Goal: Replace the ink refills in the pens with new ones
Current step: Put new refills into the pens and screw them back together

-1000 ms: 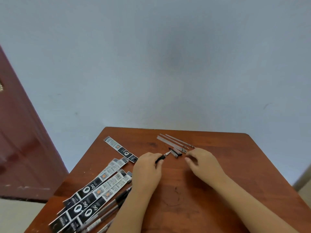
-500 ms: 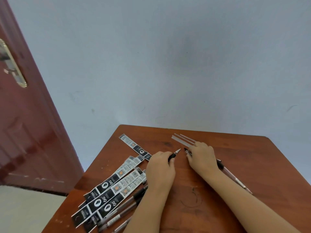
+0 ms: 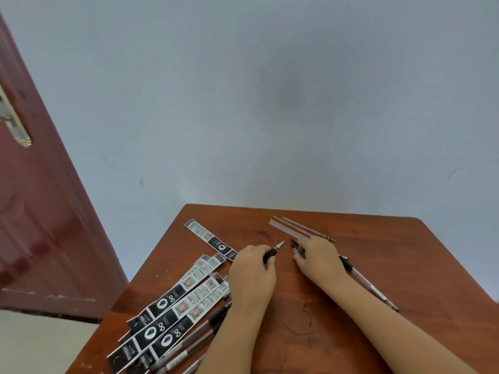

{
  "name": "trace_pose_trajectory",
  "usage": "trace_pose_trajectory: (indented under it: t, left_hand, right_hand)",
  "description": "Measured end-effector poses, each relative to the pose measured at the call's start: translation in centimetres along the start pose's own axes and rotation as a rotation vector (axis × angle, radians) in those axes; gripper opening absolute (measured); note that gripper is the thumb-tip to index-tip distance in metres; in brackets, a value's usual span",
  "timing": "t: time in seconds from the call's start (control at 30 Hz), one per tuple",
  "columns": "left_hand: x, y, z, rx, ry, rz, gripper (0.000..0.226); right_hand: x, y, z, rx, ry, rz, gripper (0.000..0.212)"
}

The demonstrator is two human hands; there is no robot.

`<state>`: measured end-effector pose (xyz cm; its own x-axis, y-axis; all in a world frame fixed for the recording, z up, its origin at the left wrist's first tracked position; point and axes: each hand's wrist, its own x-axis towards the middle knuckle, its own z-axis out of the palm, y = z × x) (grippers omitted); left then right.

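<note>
Grey-blue, the big plain wall (image 3: 270, 103) fills most of the view, and it takes up as much room as it did a moment ago. A dark red wooden door (image 3: 40, 225) with a shiny metal handle plate (image 3: 16, 125) stands at the left; half a second ago it showed about the same, but a second ago only a thin bit of it showed, so the head has turned left. Pale floor (image 3: 40, 344) shows under the door.

Next comes the reddish-brown wooden table (image 3: 337, 333), pushed against the wall. Long black and white paper refill wrappers (image 3: 186, 303) lie in a pile on its left side, with black and clear pens (image 3: 199, 333) beside them near the front edge. One more wrapper (image 3: 210, 240) lies alone farther back.

The left hand (image 3: 252, 276) grips the black front part of a pen with a silver tip (image 3: 274, 252), fingers curled round it, tip pointing away. It has stayed this way all along. The right hand (image 3: 320, 261) rests on the table with fingers bent over small dark pen parts (image 3: 294, 245); I cannot tell if it pinches one. A second ago it was just reaching there. A clear pen barrel with a black grip (image 3: 370, 286) lies under its wrist. Thin clear empty ink refills (image 3: 291, 229) lie side by side just past the right fingers.
</note>
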<state>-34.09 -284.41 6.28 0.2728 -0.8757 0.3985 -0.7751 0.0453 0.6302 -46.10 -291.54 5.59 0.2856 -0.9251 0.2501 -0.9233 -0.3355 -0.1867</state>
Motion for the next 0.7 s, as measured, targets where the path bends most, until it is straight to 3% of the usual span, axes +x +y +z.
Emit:
trace_pose_trajectory:
  t: [0.37, 0.53, 0.7]
  left_hand:
    - [-0.3, 0.8, 0.2, 0.03, -0.107, 0.239, 0.021]
    - [-0.8, 1.5, 0.6, 0.033, -0.155, 0.347, 0.021]
    - [-1.1, 1.6, 0.6, 0.029, -0.177, 0.381, 0.021]
  right_hand:
    - [-4.5, 2.5, -3.2, 0.243, 0.149, -0.068, 0.019]
    - [-6.5, 3.6, -3.2, 0.385, 0.218, -0.131, 0.006]
    - [-6.9, 4.1, -3.4, 0.463, 0.244, -0.095, 0.017]
